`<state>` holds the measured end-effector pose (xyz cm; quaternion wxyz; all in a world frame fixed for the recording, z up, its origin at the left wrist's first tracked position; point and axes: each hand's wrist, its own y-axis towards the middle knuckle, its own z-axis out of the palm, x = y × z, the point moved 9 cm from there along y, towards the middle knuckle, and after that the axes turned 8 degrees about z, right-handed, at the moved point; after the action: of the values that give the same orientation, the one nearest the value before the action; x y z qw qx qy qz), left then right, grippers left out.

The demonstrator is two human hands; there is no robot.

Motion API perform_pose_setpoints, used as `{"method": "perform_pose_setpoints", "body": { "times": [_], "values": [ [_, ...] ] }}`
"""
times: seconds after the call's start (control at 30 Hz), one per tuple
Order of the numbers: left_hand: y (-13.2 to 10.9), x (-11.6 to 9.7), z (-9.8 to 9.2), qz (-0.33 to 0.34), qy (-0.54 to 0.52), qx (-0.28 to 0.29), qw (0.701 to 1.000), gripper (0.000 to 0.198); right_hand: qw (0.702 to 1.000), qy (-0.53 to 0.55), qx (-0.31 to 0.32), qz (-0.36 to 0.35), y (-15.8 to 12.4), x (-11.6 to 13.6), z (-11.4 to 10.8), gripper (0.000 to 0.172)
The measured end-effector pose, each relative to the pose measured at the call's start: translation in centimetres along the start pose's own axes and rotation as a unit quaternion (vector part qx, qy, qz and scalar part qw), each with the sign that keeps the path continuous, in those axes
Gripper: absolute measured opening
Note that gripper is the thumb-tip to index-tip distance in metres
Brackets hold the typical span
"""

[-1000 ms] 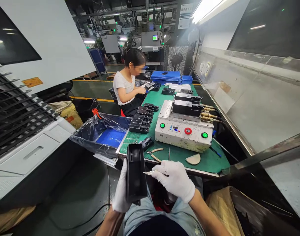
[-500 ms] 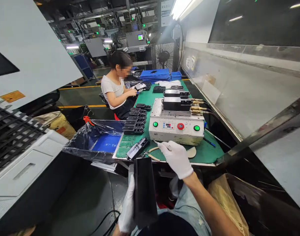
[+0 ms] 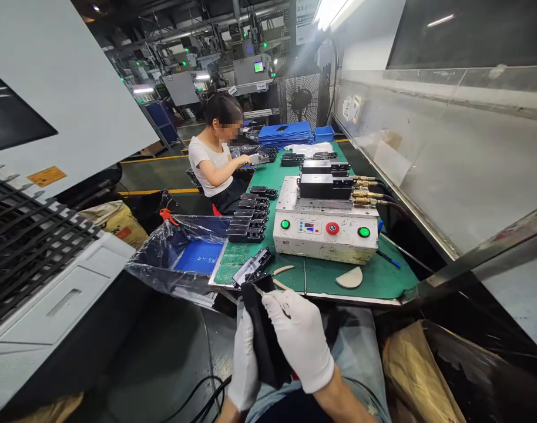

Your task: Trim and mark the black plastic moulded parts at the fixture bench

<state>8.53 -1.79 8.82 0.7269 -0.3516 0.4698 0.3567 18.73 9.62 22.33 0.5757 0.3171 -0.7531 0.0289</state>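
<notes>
Our white-gloved left hand (image 3: 244, 361) grips the long, black, box-shaped part (image 3: 262, 338), its far fingers hidden. The part's long axis runs from eleven to five o'clock. It lies at nine o'clock from our white-gloved right hand (image 3: 301, 338), which pinches a slim, pale tool (image 3: 258, 290) at the part's upper end. Our left is nearer; we cannot tell whether our right touches it.

The green worktop (image 3: 321, 279) is well loaded: black housings (image 3: 247, 224) are lined up left, a white control box (image 3: 315, 242) is planted right, blue sheets (image 3: 286, 136) are stacked far back.
</notes>
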Motion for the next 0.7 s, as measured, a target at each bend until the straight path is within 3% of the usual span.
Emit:
{"method": "perform_pose_setpoints", "body": {
  "times": [0.2, 0.3, 0.57, 0.7],
  "values": [
    [0.2, 0.9, -0.2, 0.010, 0.006, 0.024, 1.000, 0.068, 0.999, -0.038, 0.004, 0.013, -0.3, -0.9, 0.7, 0.041],
    [0.2, 1.0, -1.0, 0.031, 0.040, 0.004, 0.999, 0.069, 0.999, -0.049, -0.003, 0.020, -0.4, -1.4, 0.9, 0.043],
    [0.1, -1.9, -1.8, 0.184, 0.233, -0.019, 0.955, 0.082, 0.996, 0.057, 0.005, 0.070, -0.7, -2.7, 0.7, 0.042],
    [1.2, -2.6, -3.0, 0.275, 0.281, -0.004, 0.920, 0.074, 0.984, 0.139, 0.017, 0.106, -0.7, -3.5, 0.5, 0.042]
  ]
}}
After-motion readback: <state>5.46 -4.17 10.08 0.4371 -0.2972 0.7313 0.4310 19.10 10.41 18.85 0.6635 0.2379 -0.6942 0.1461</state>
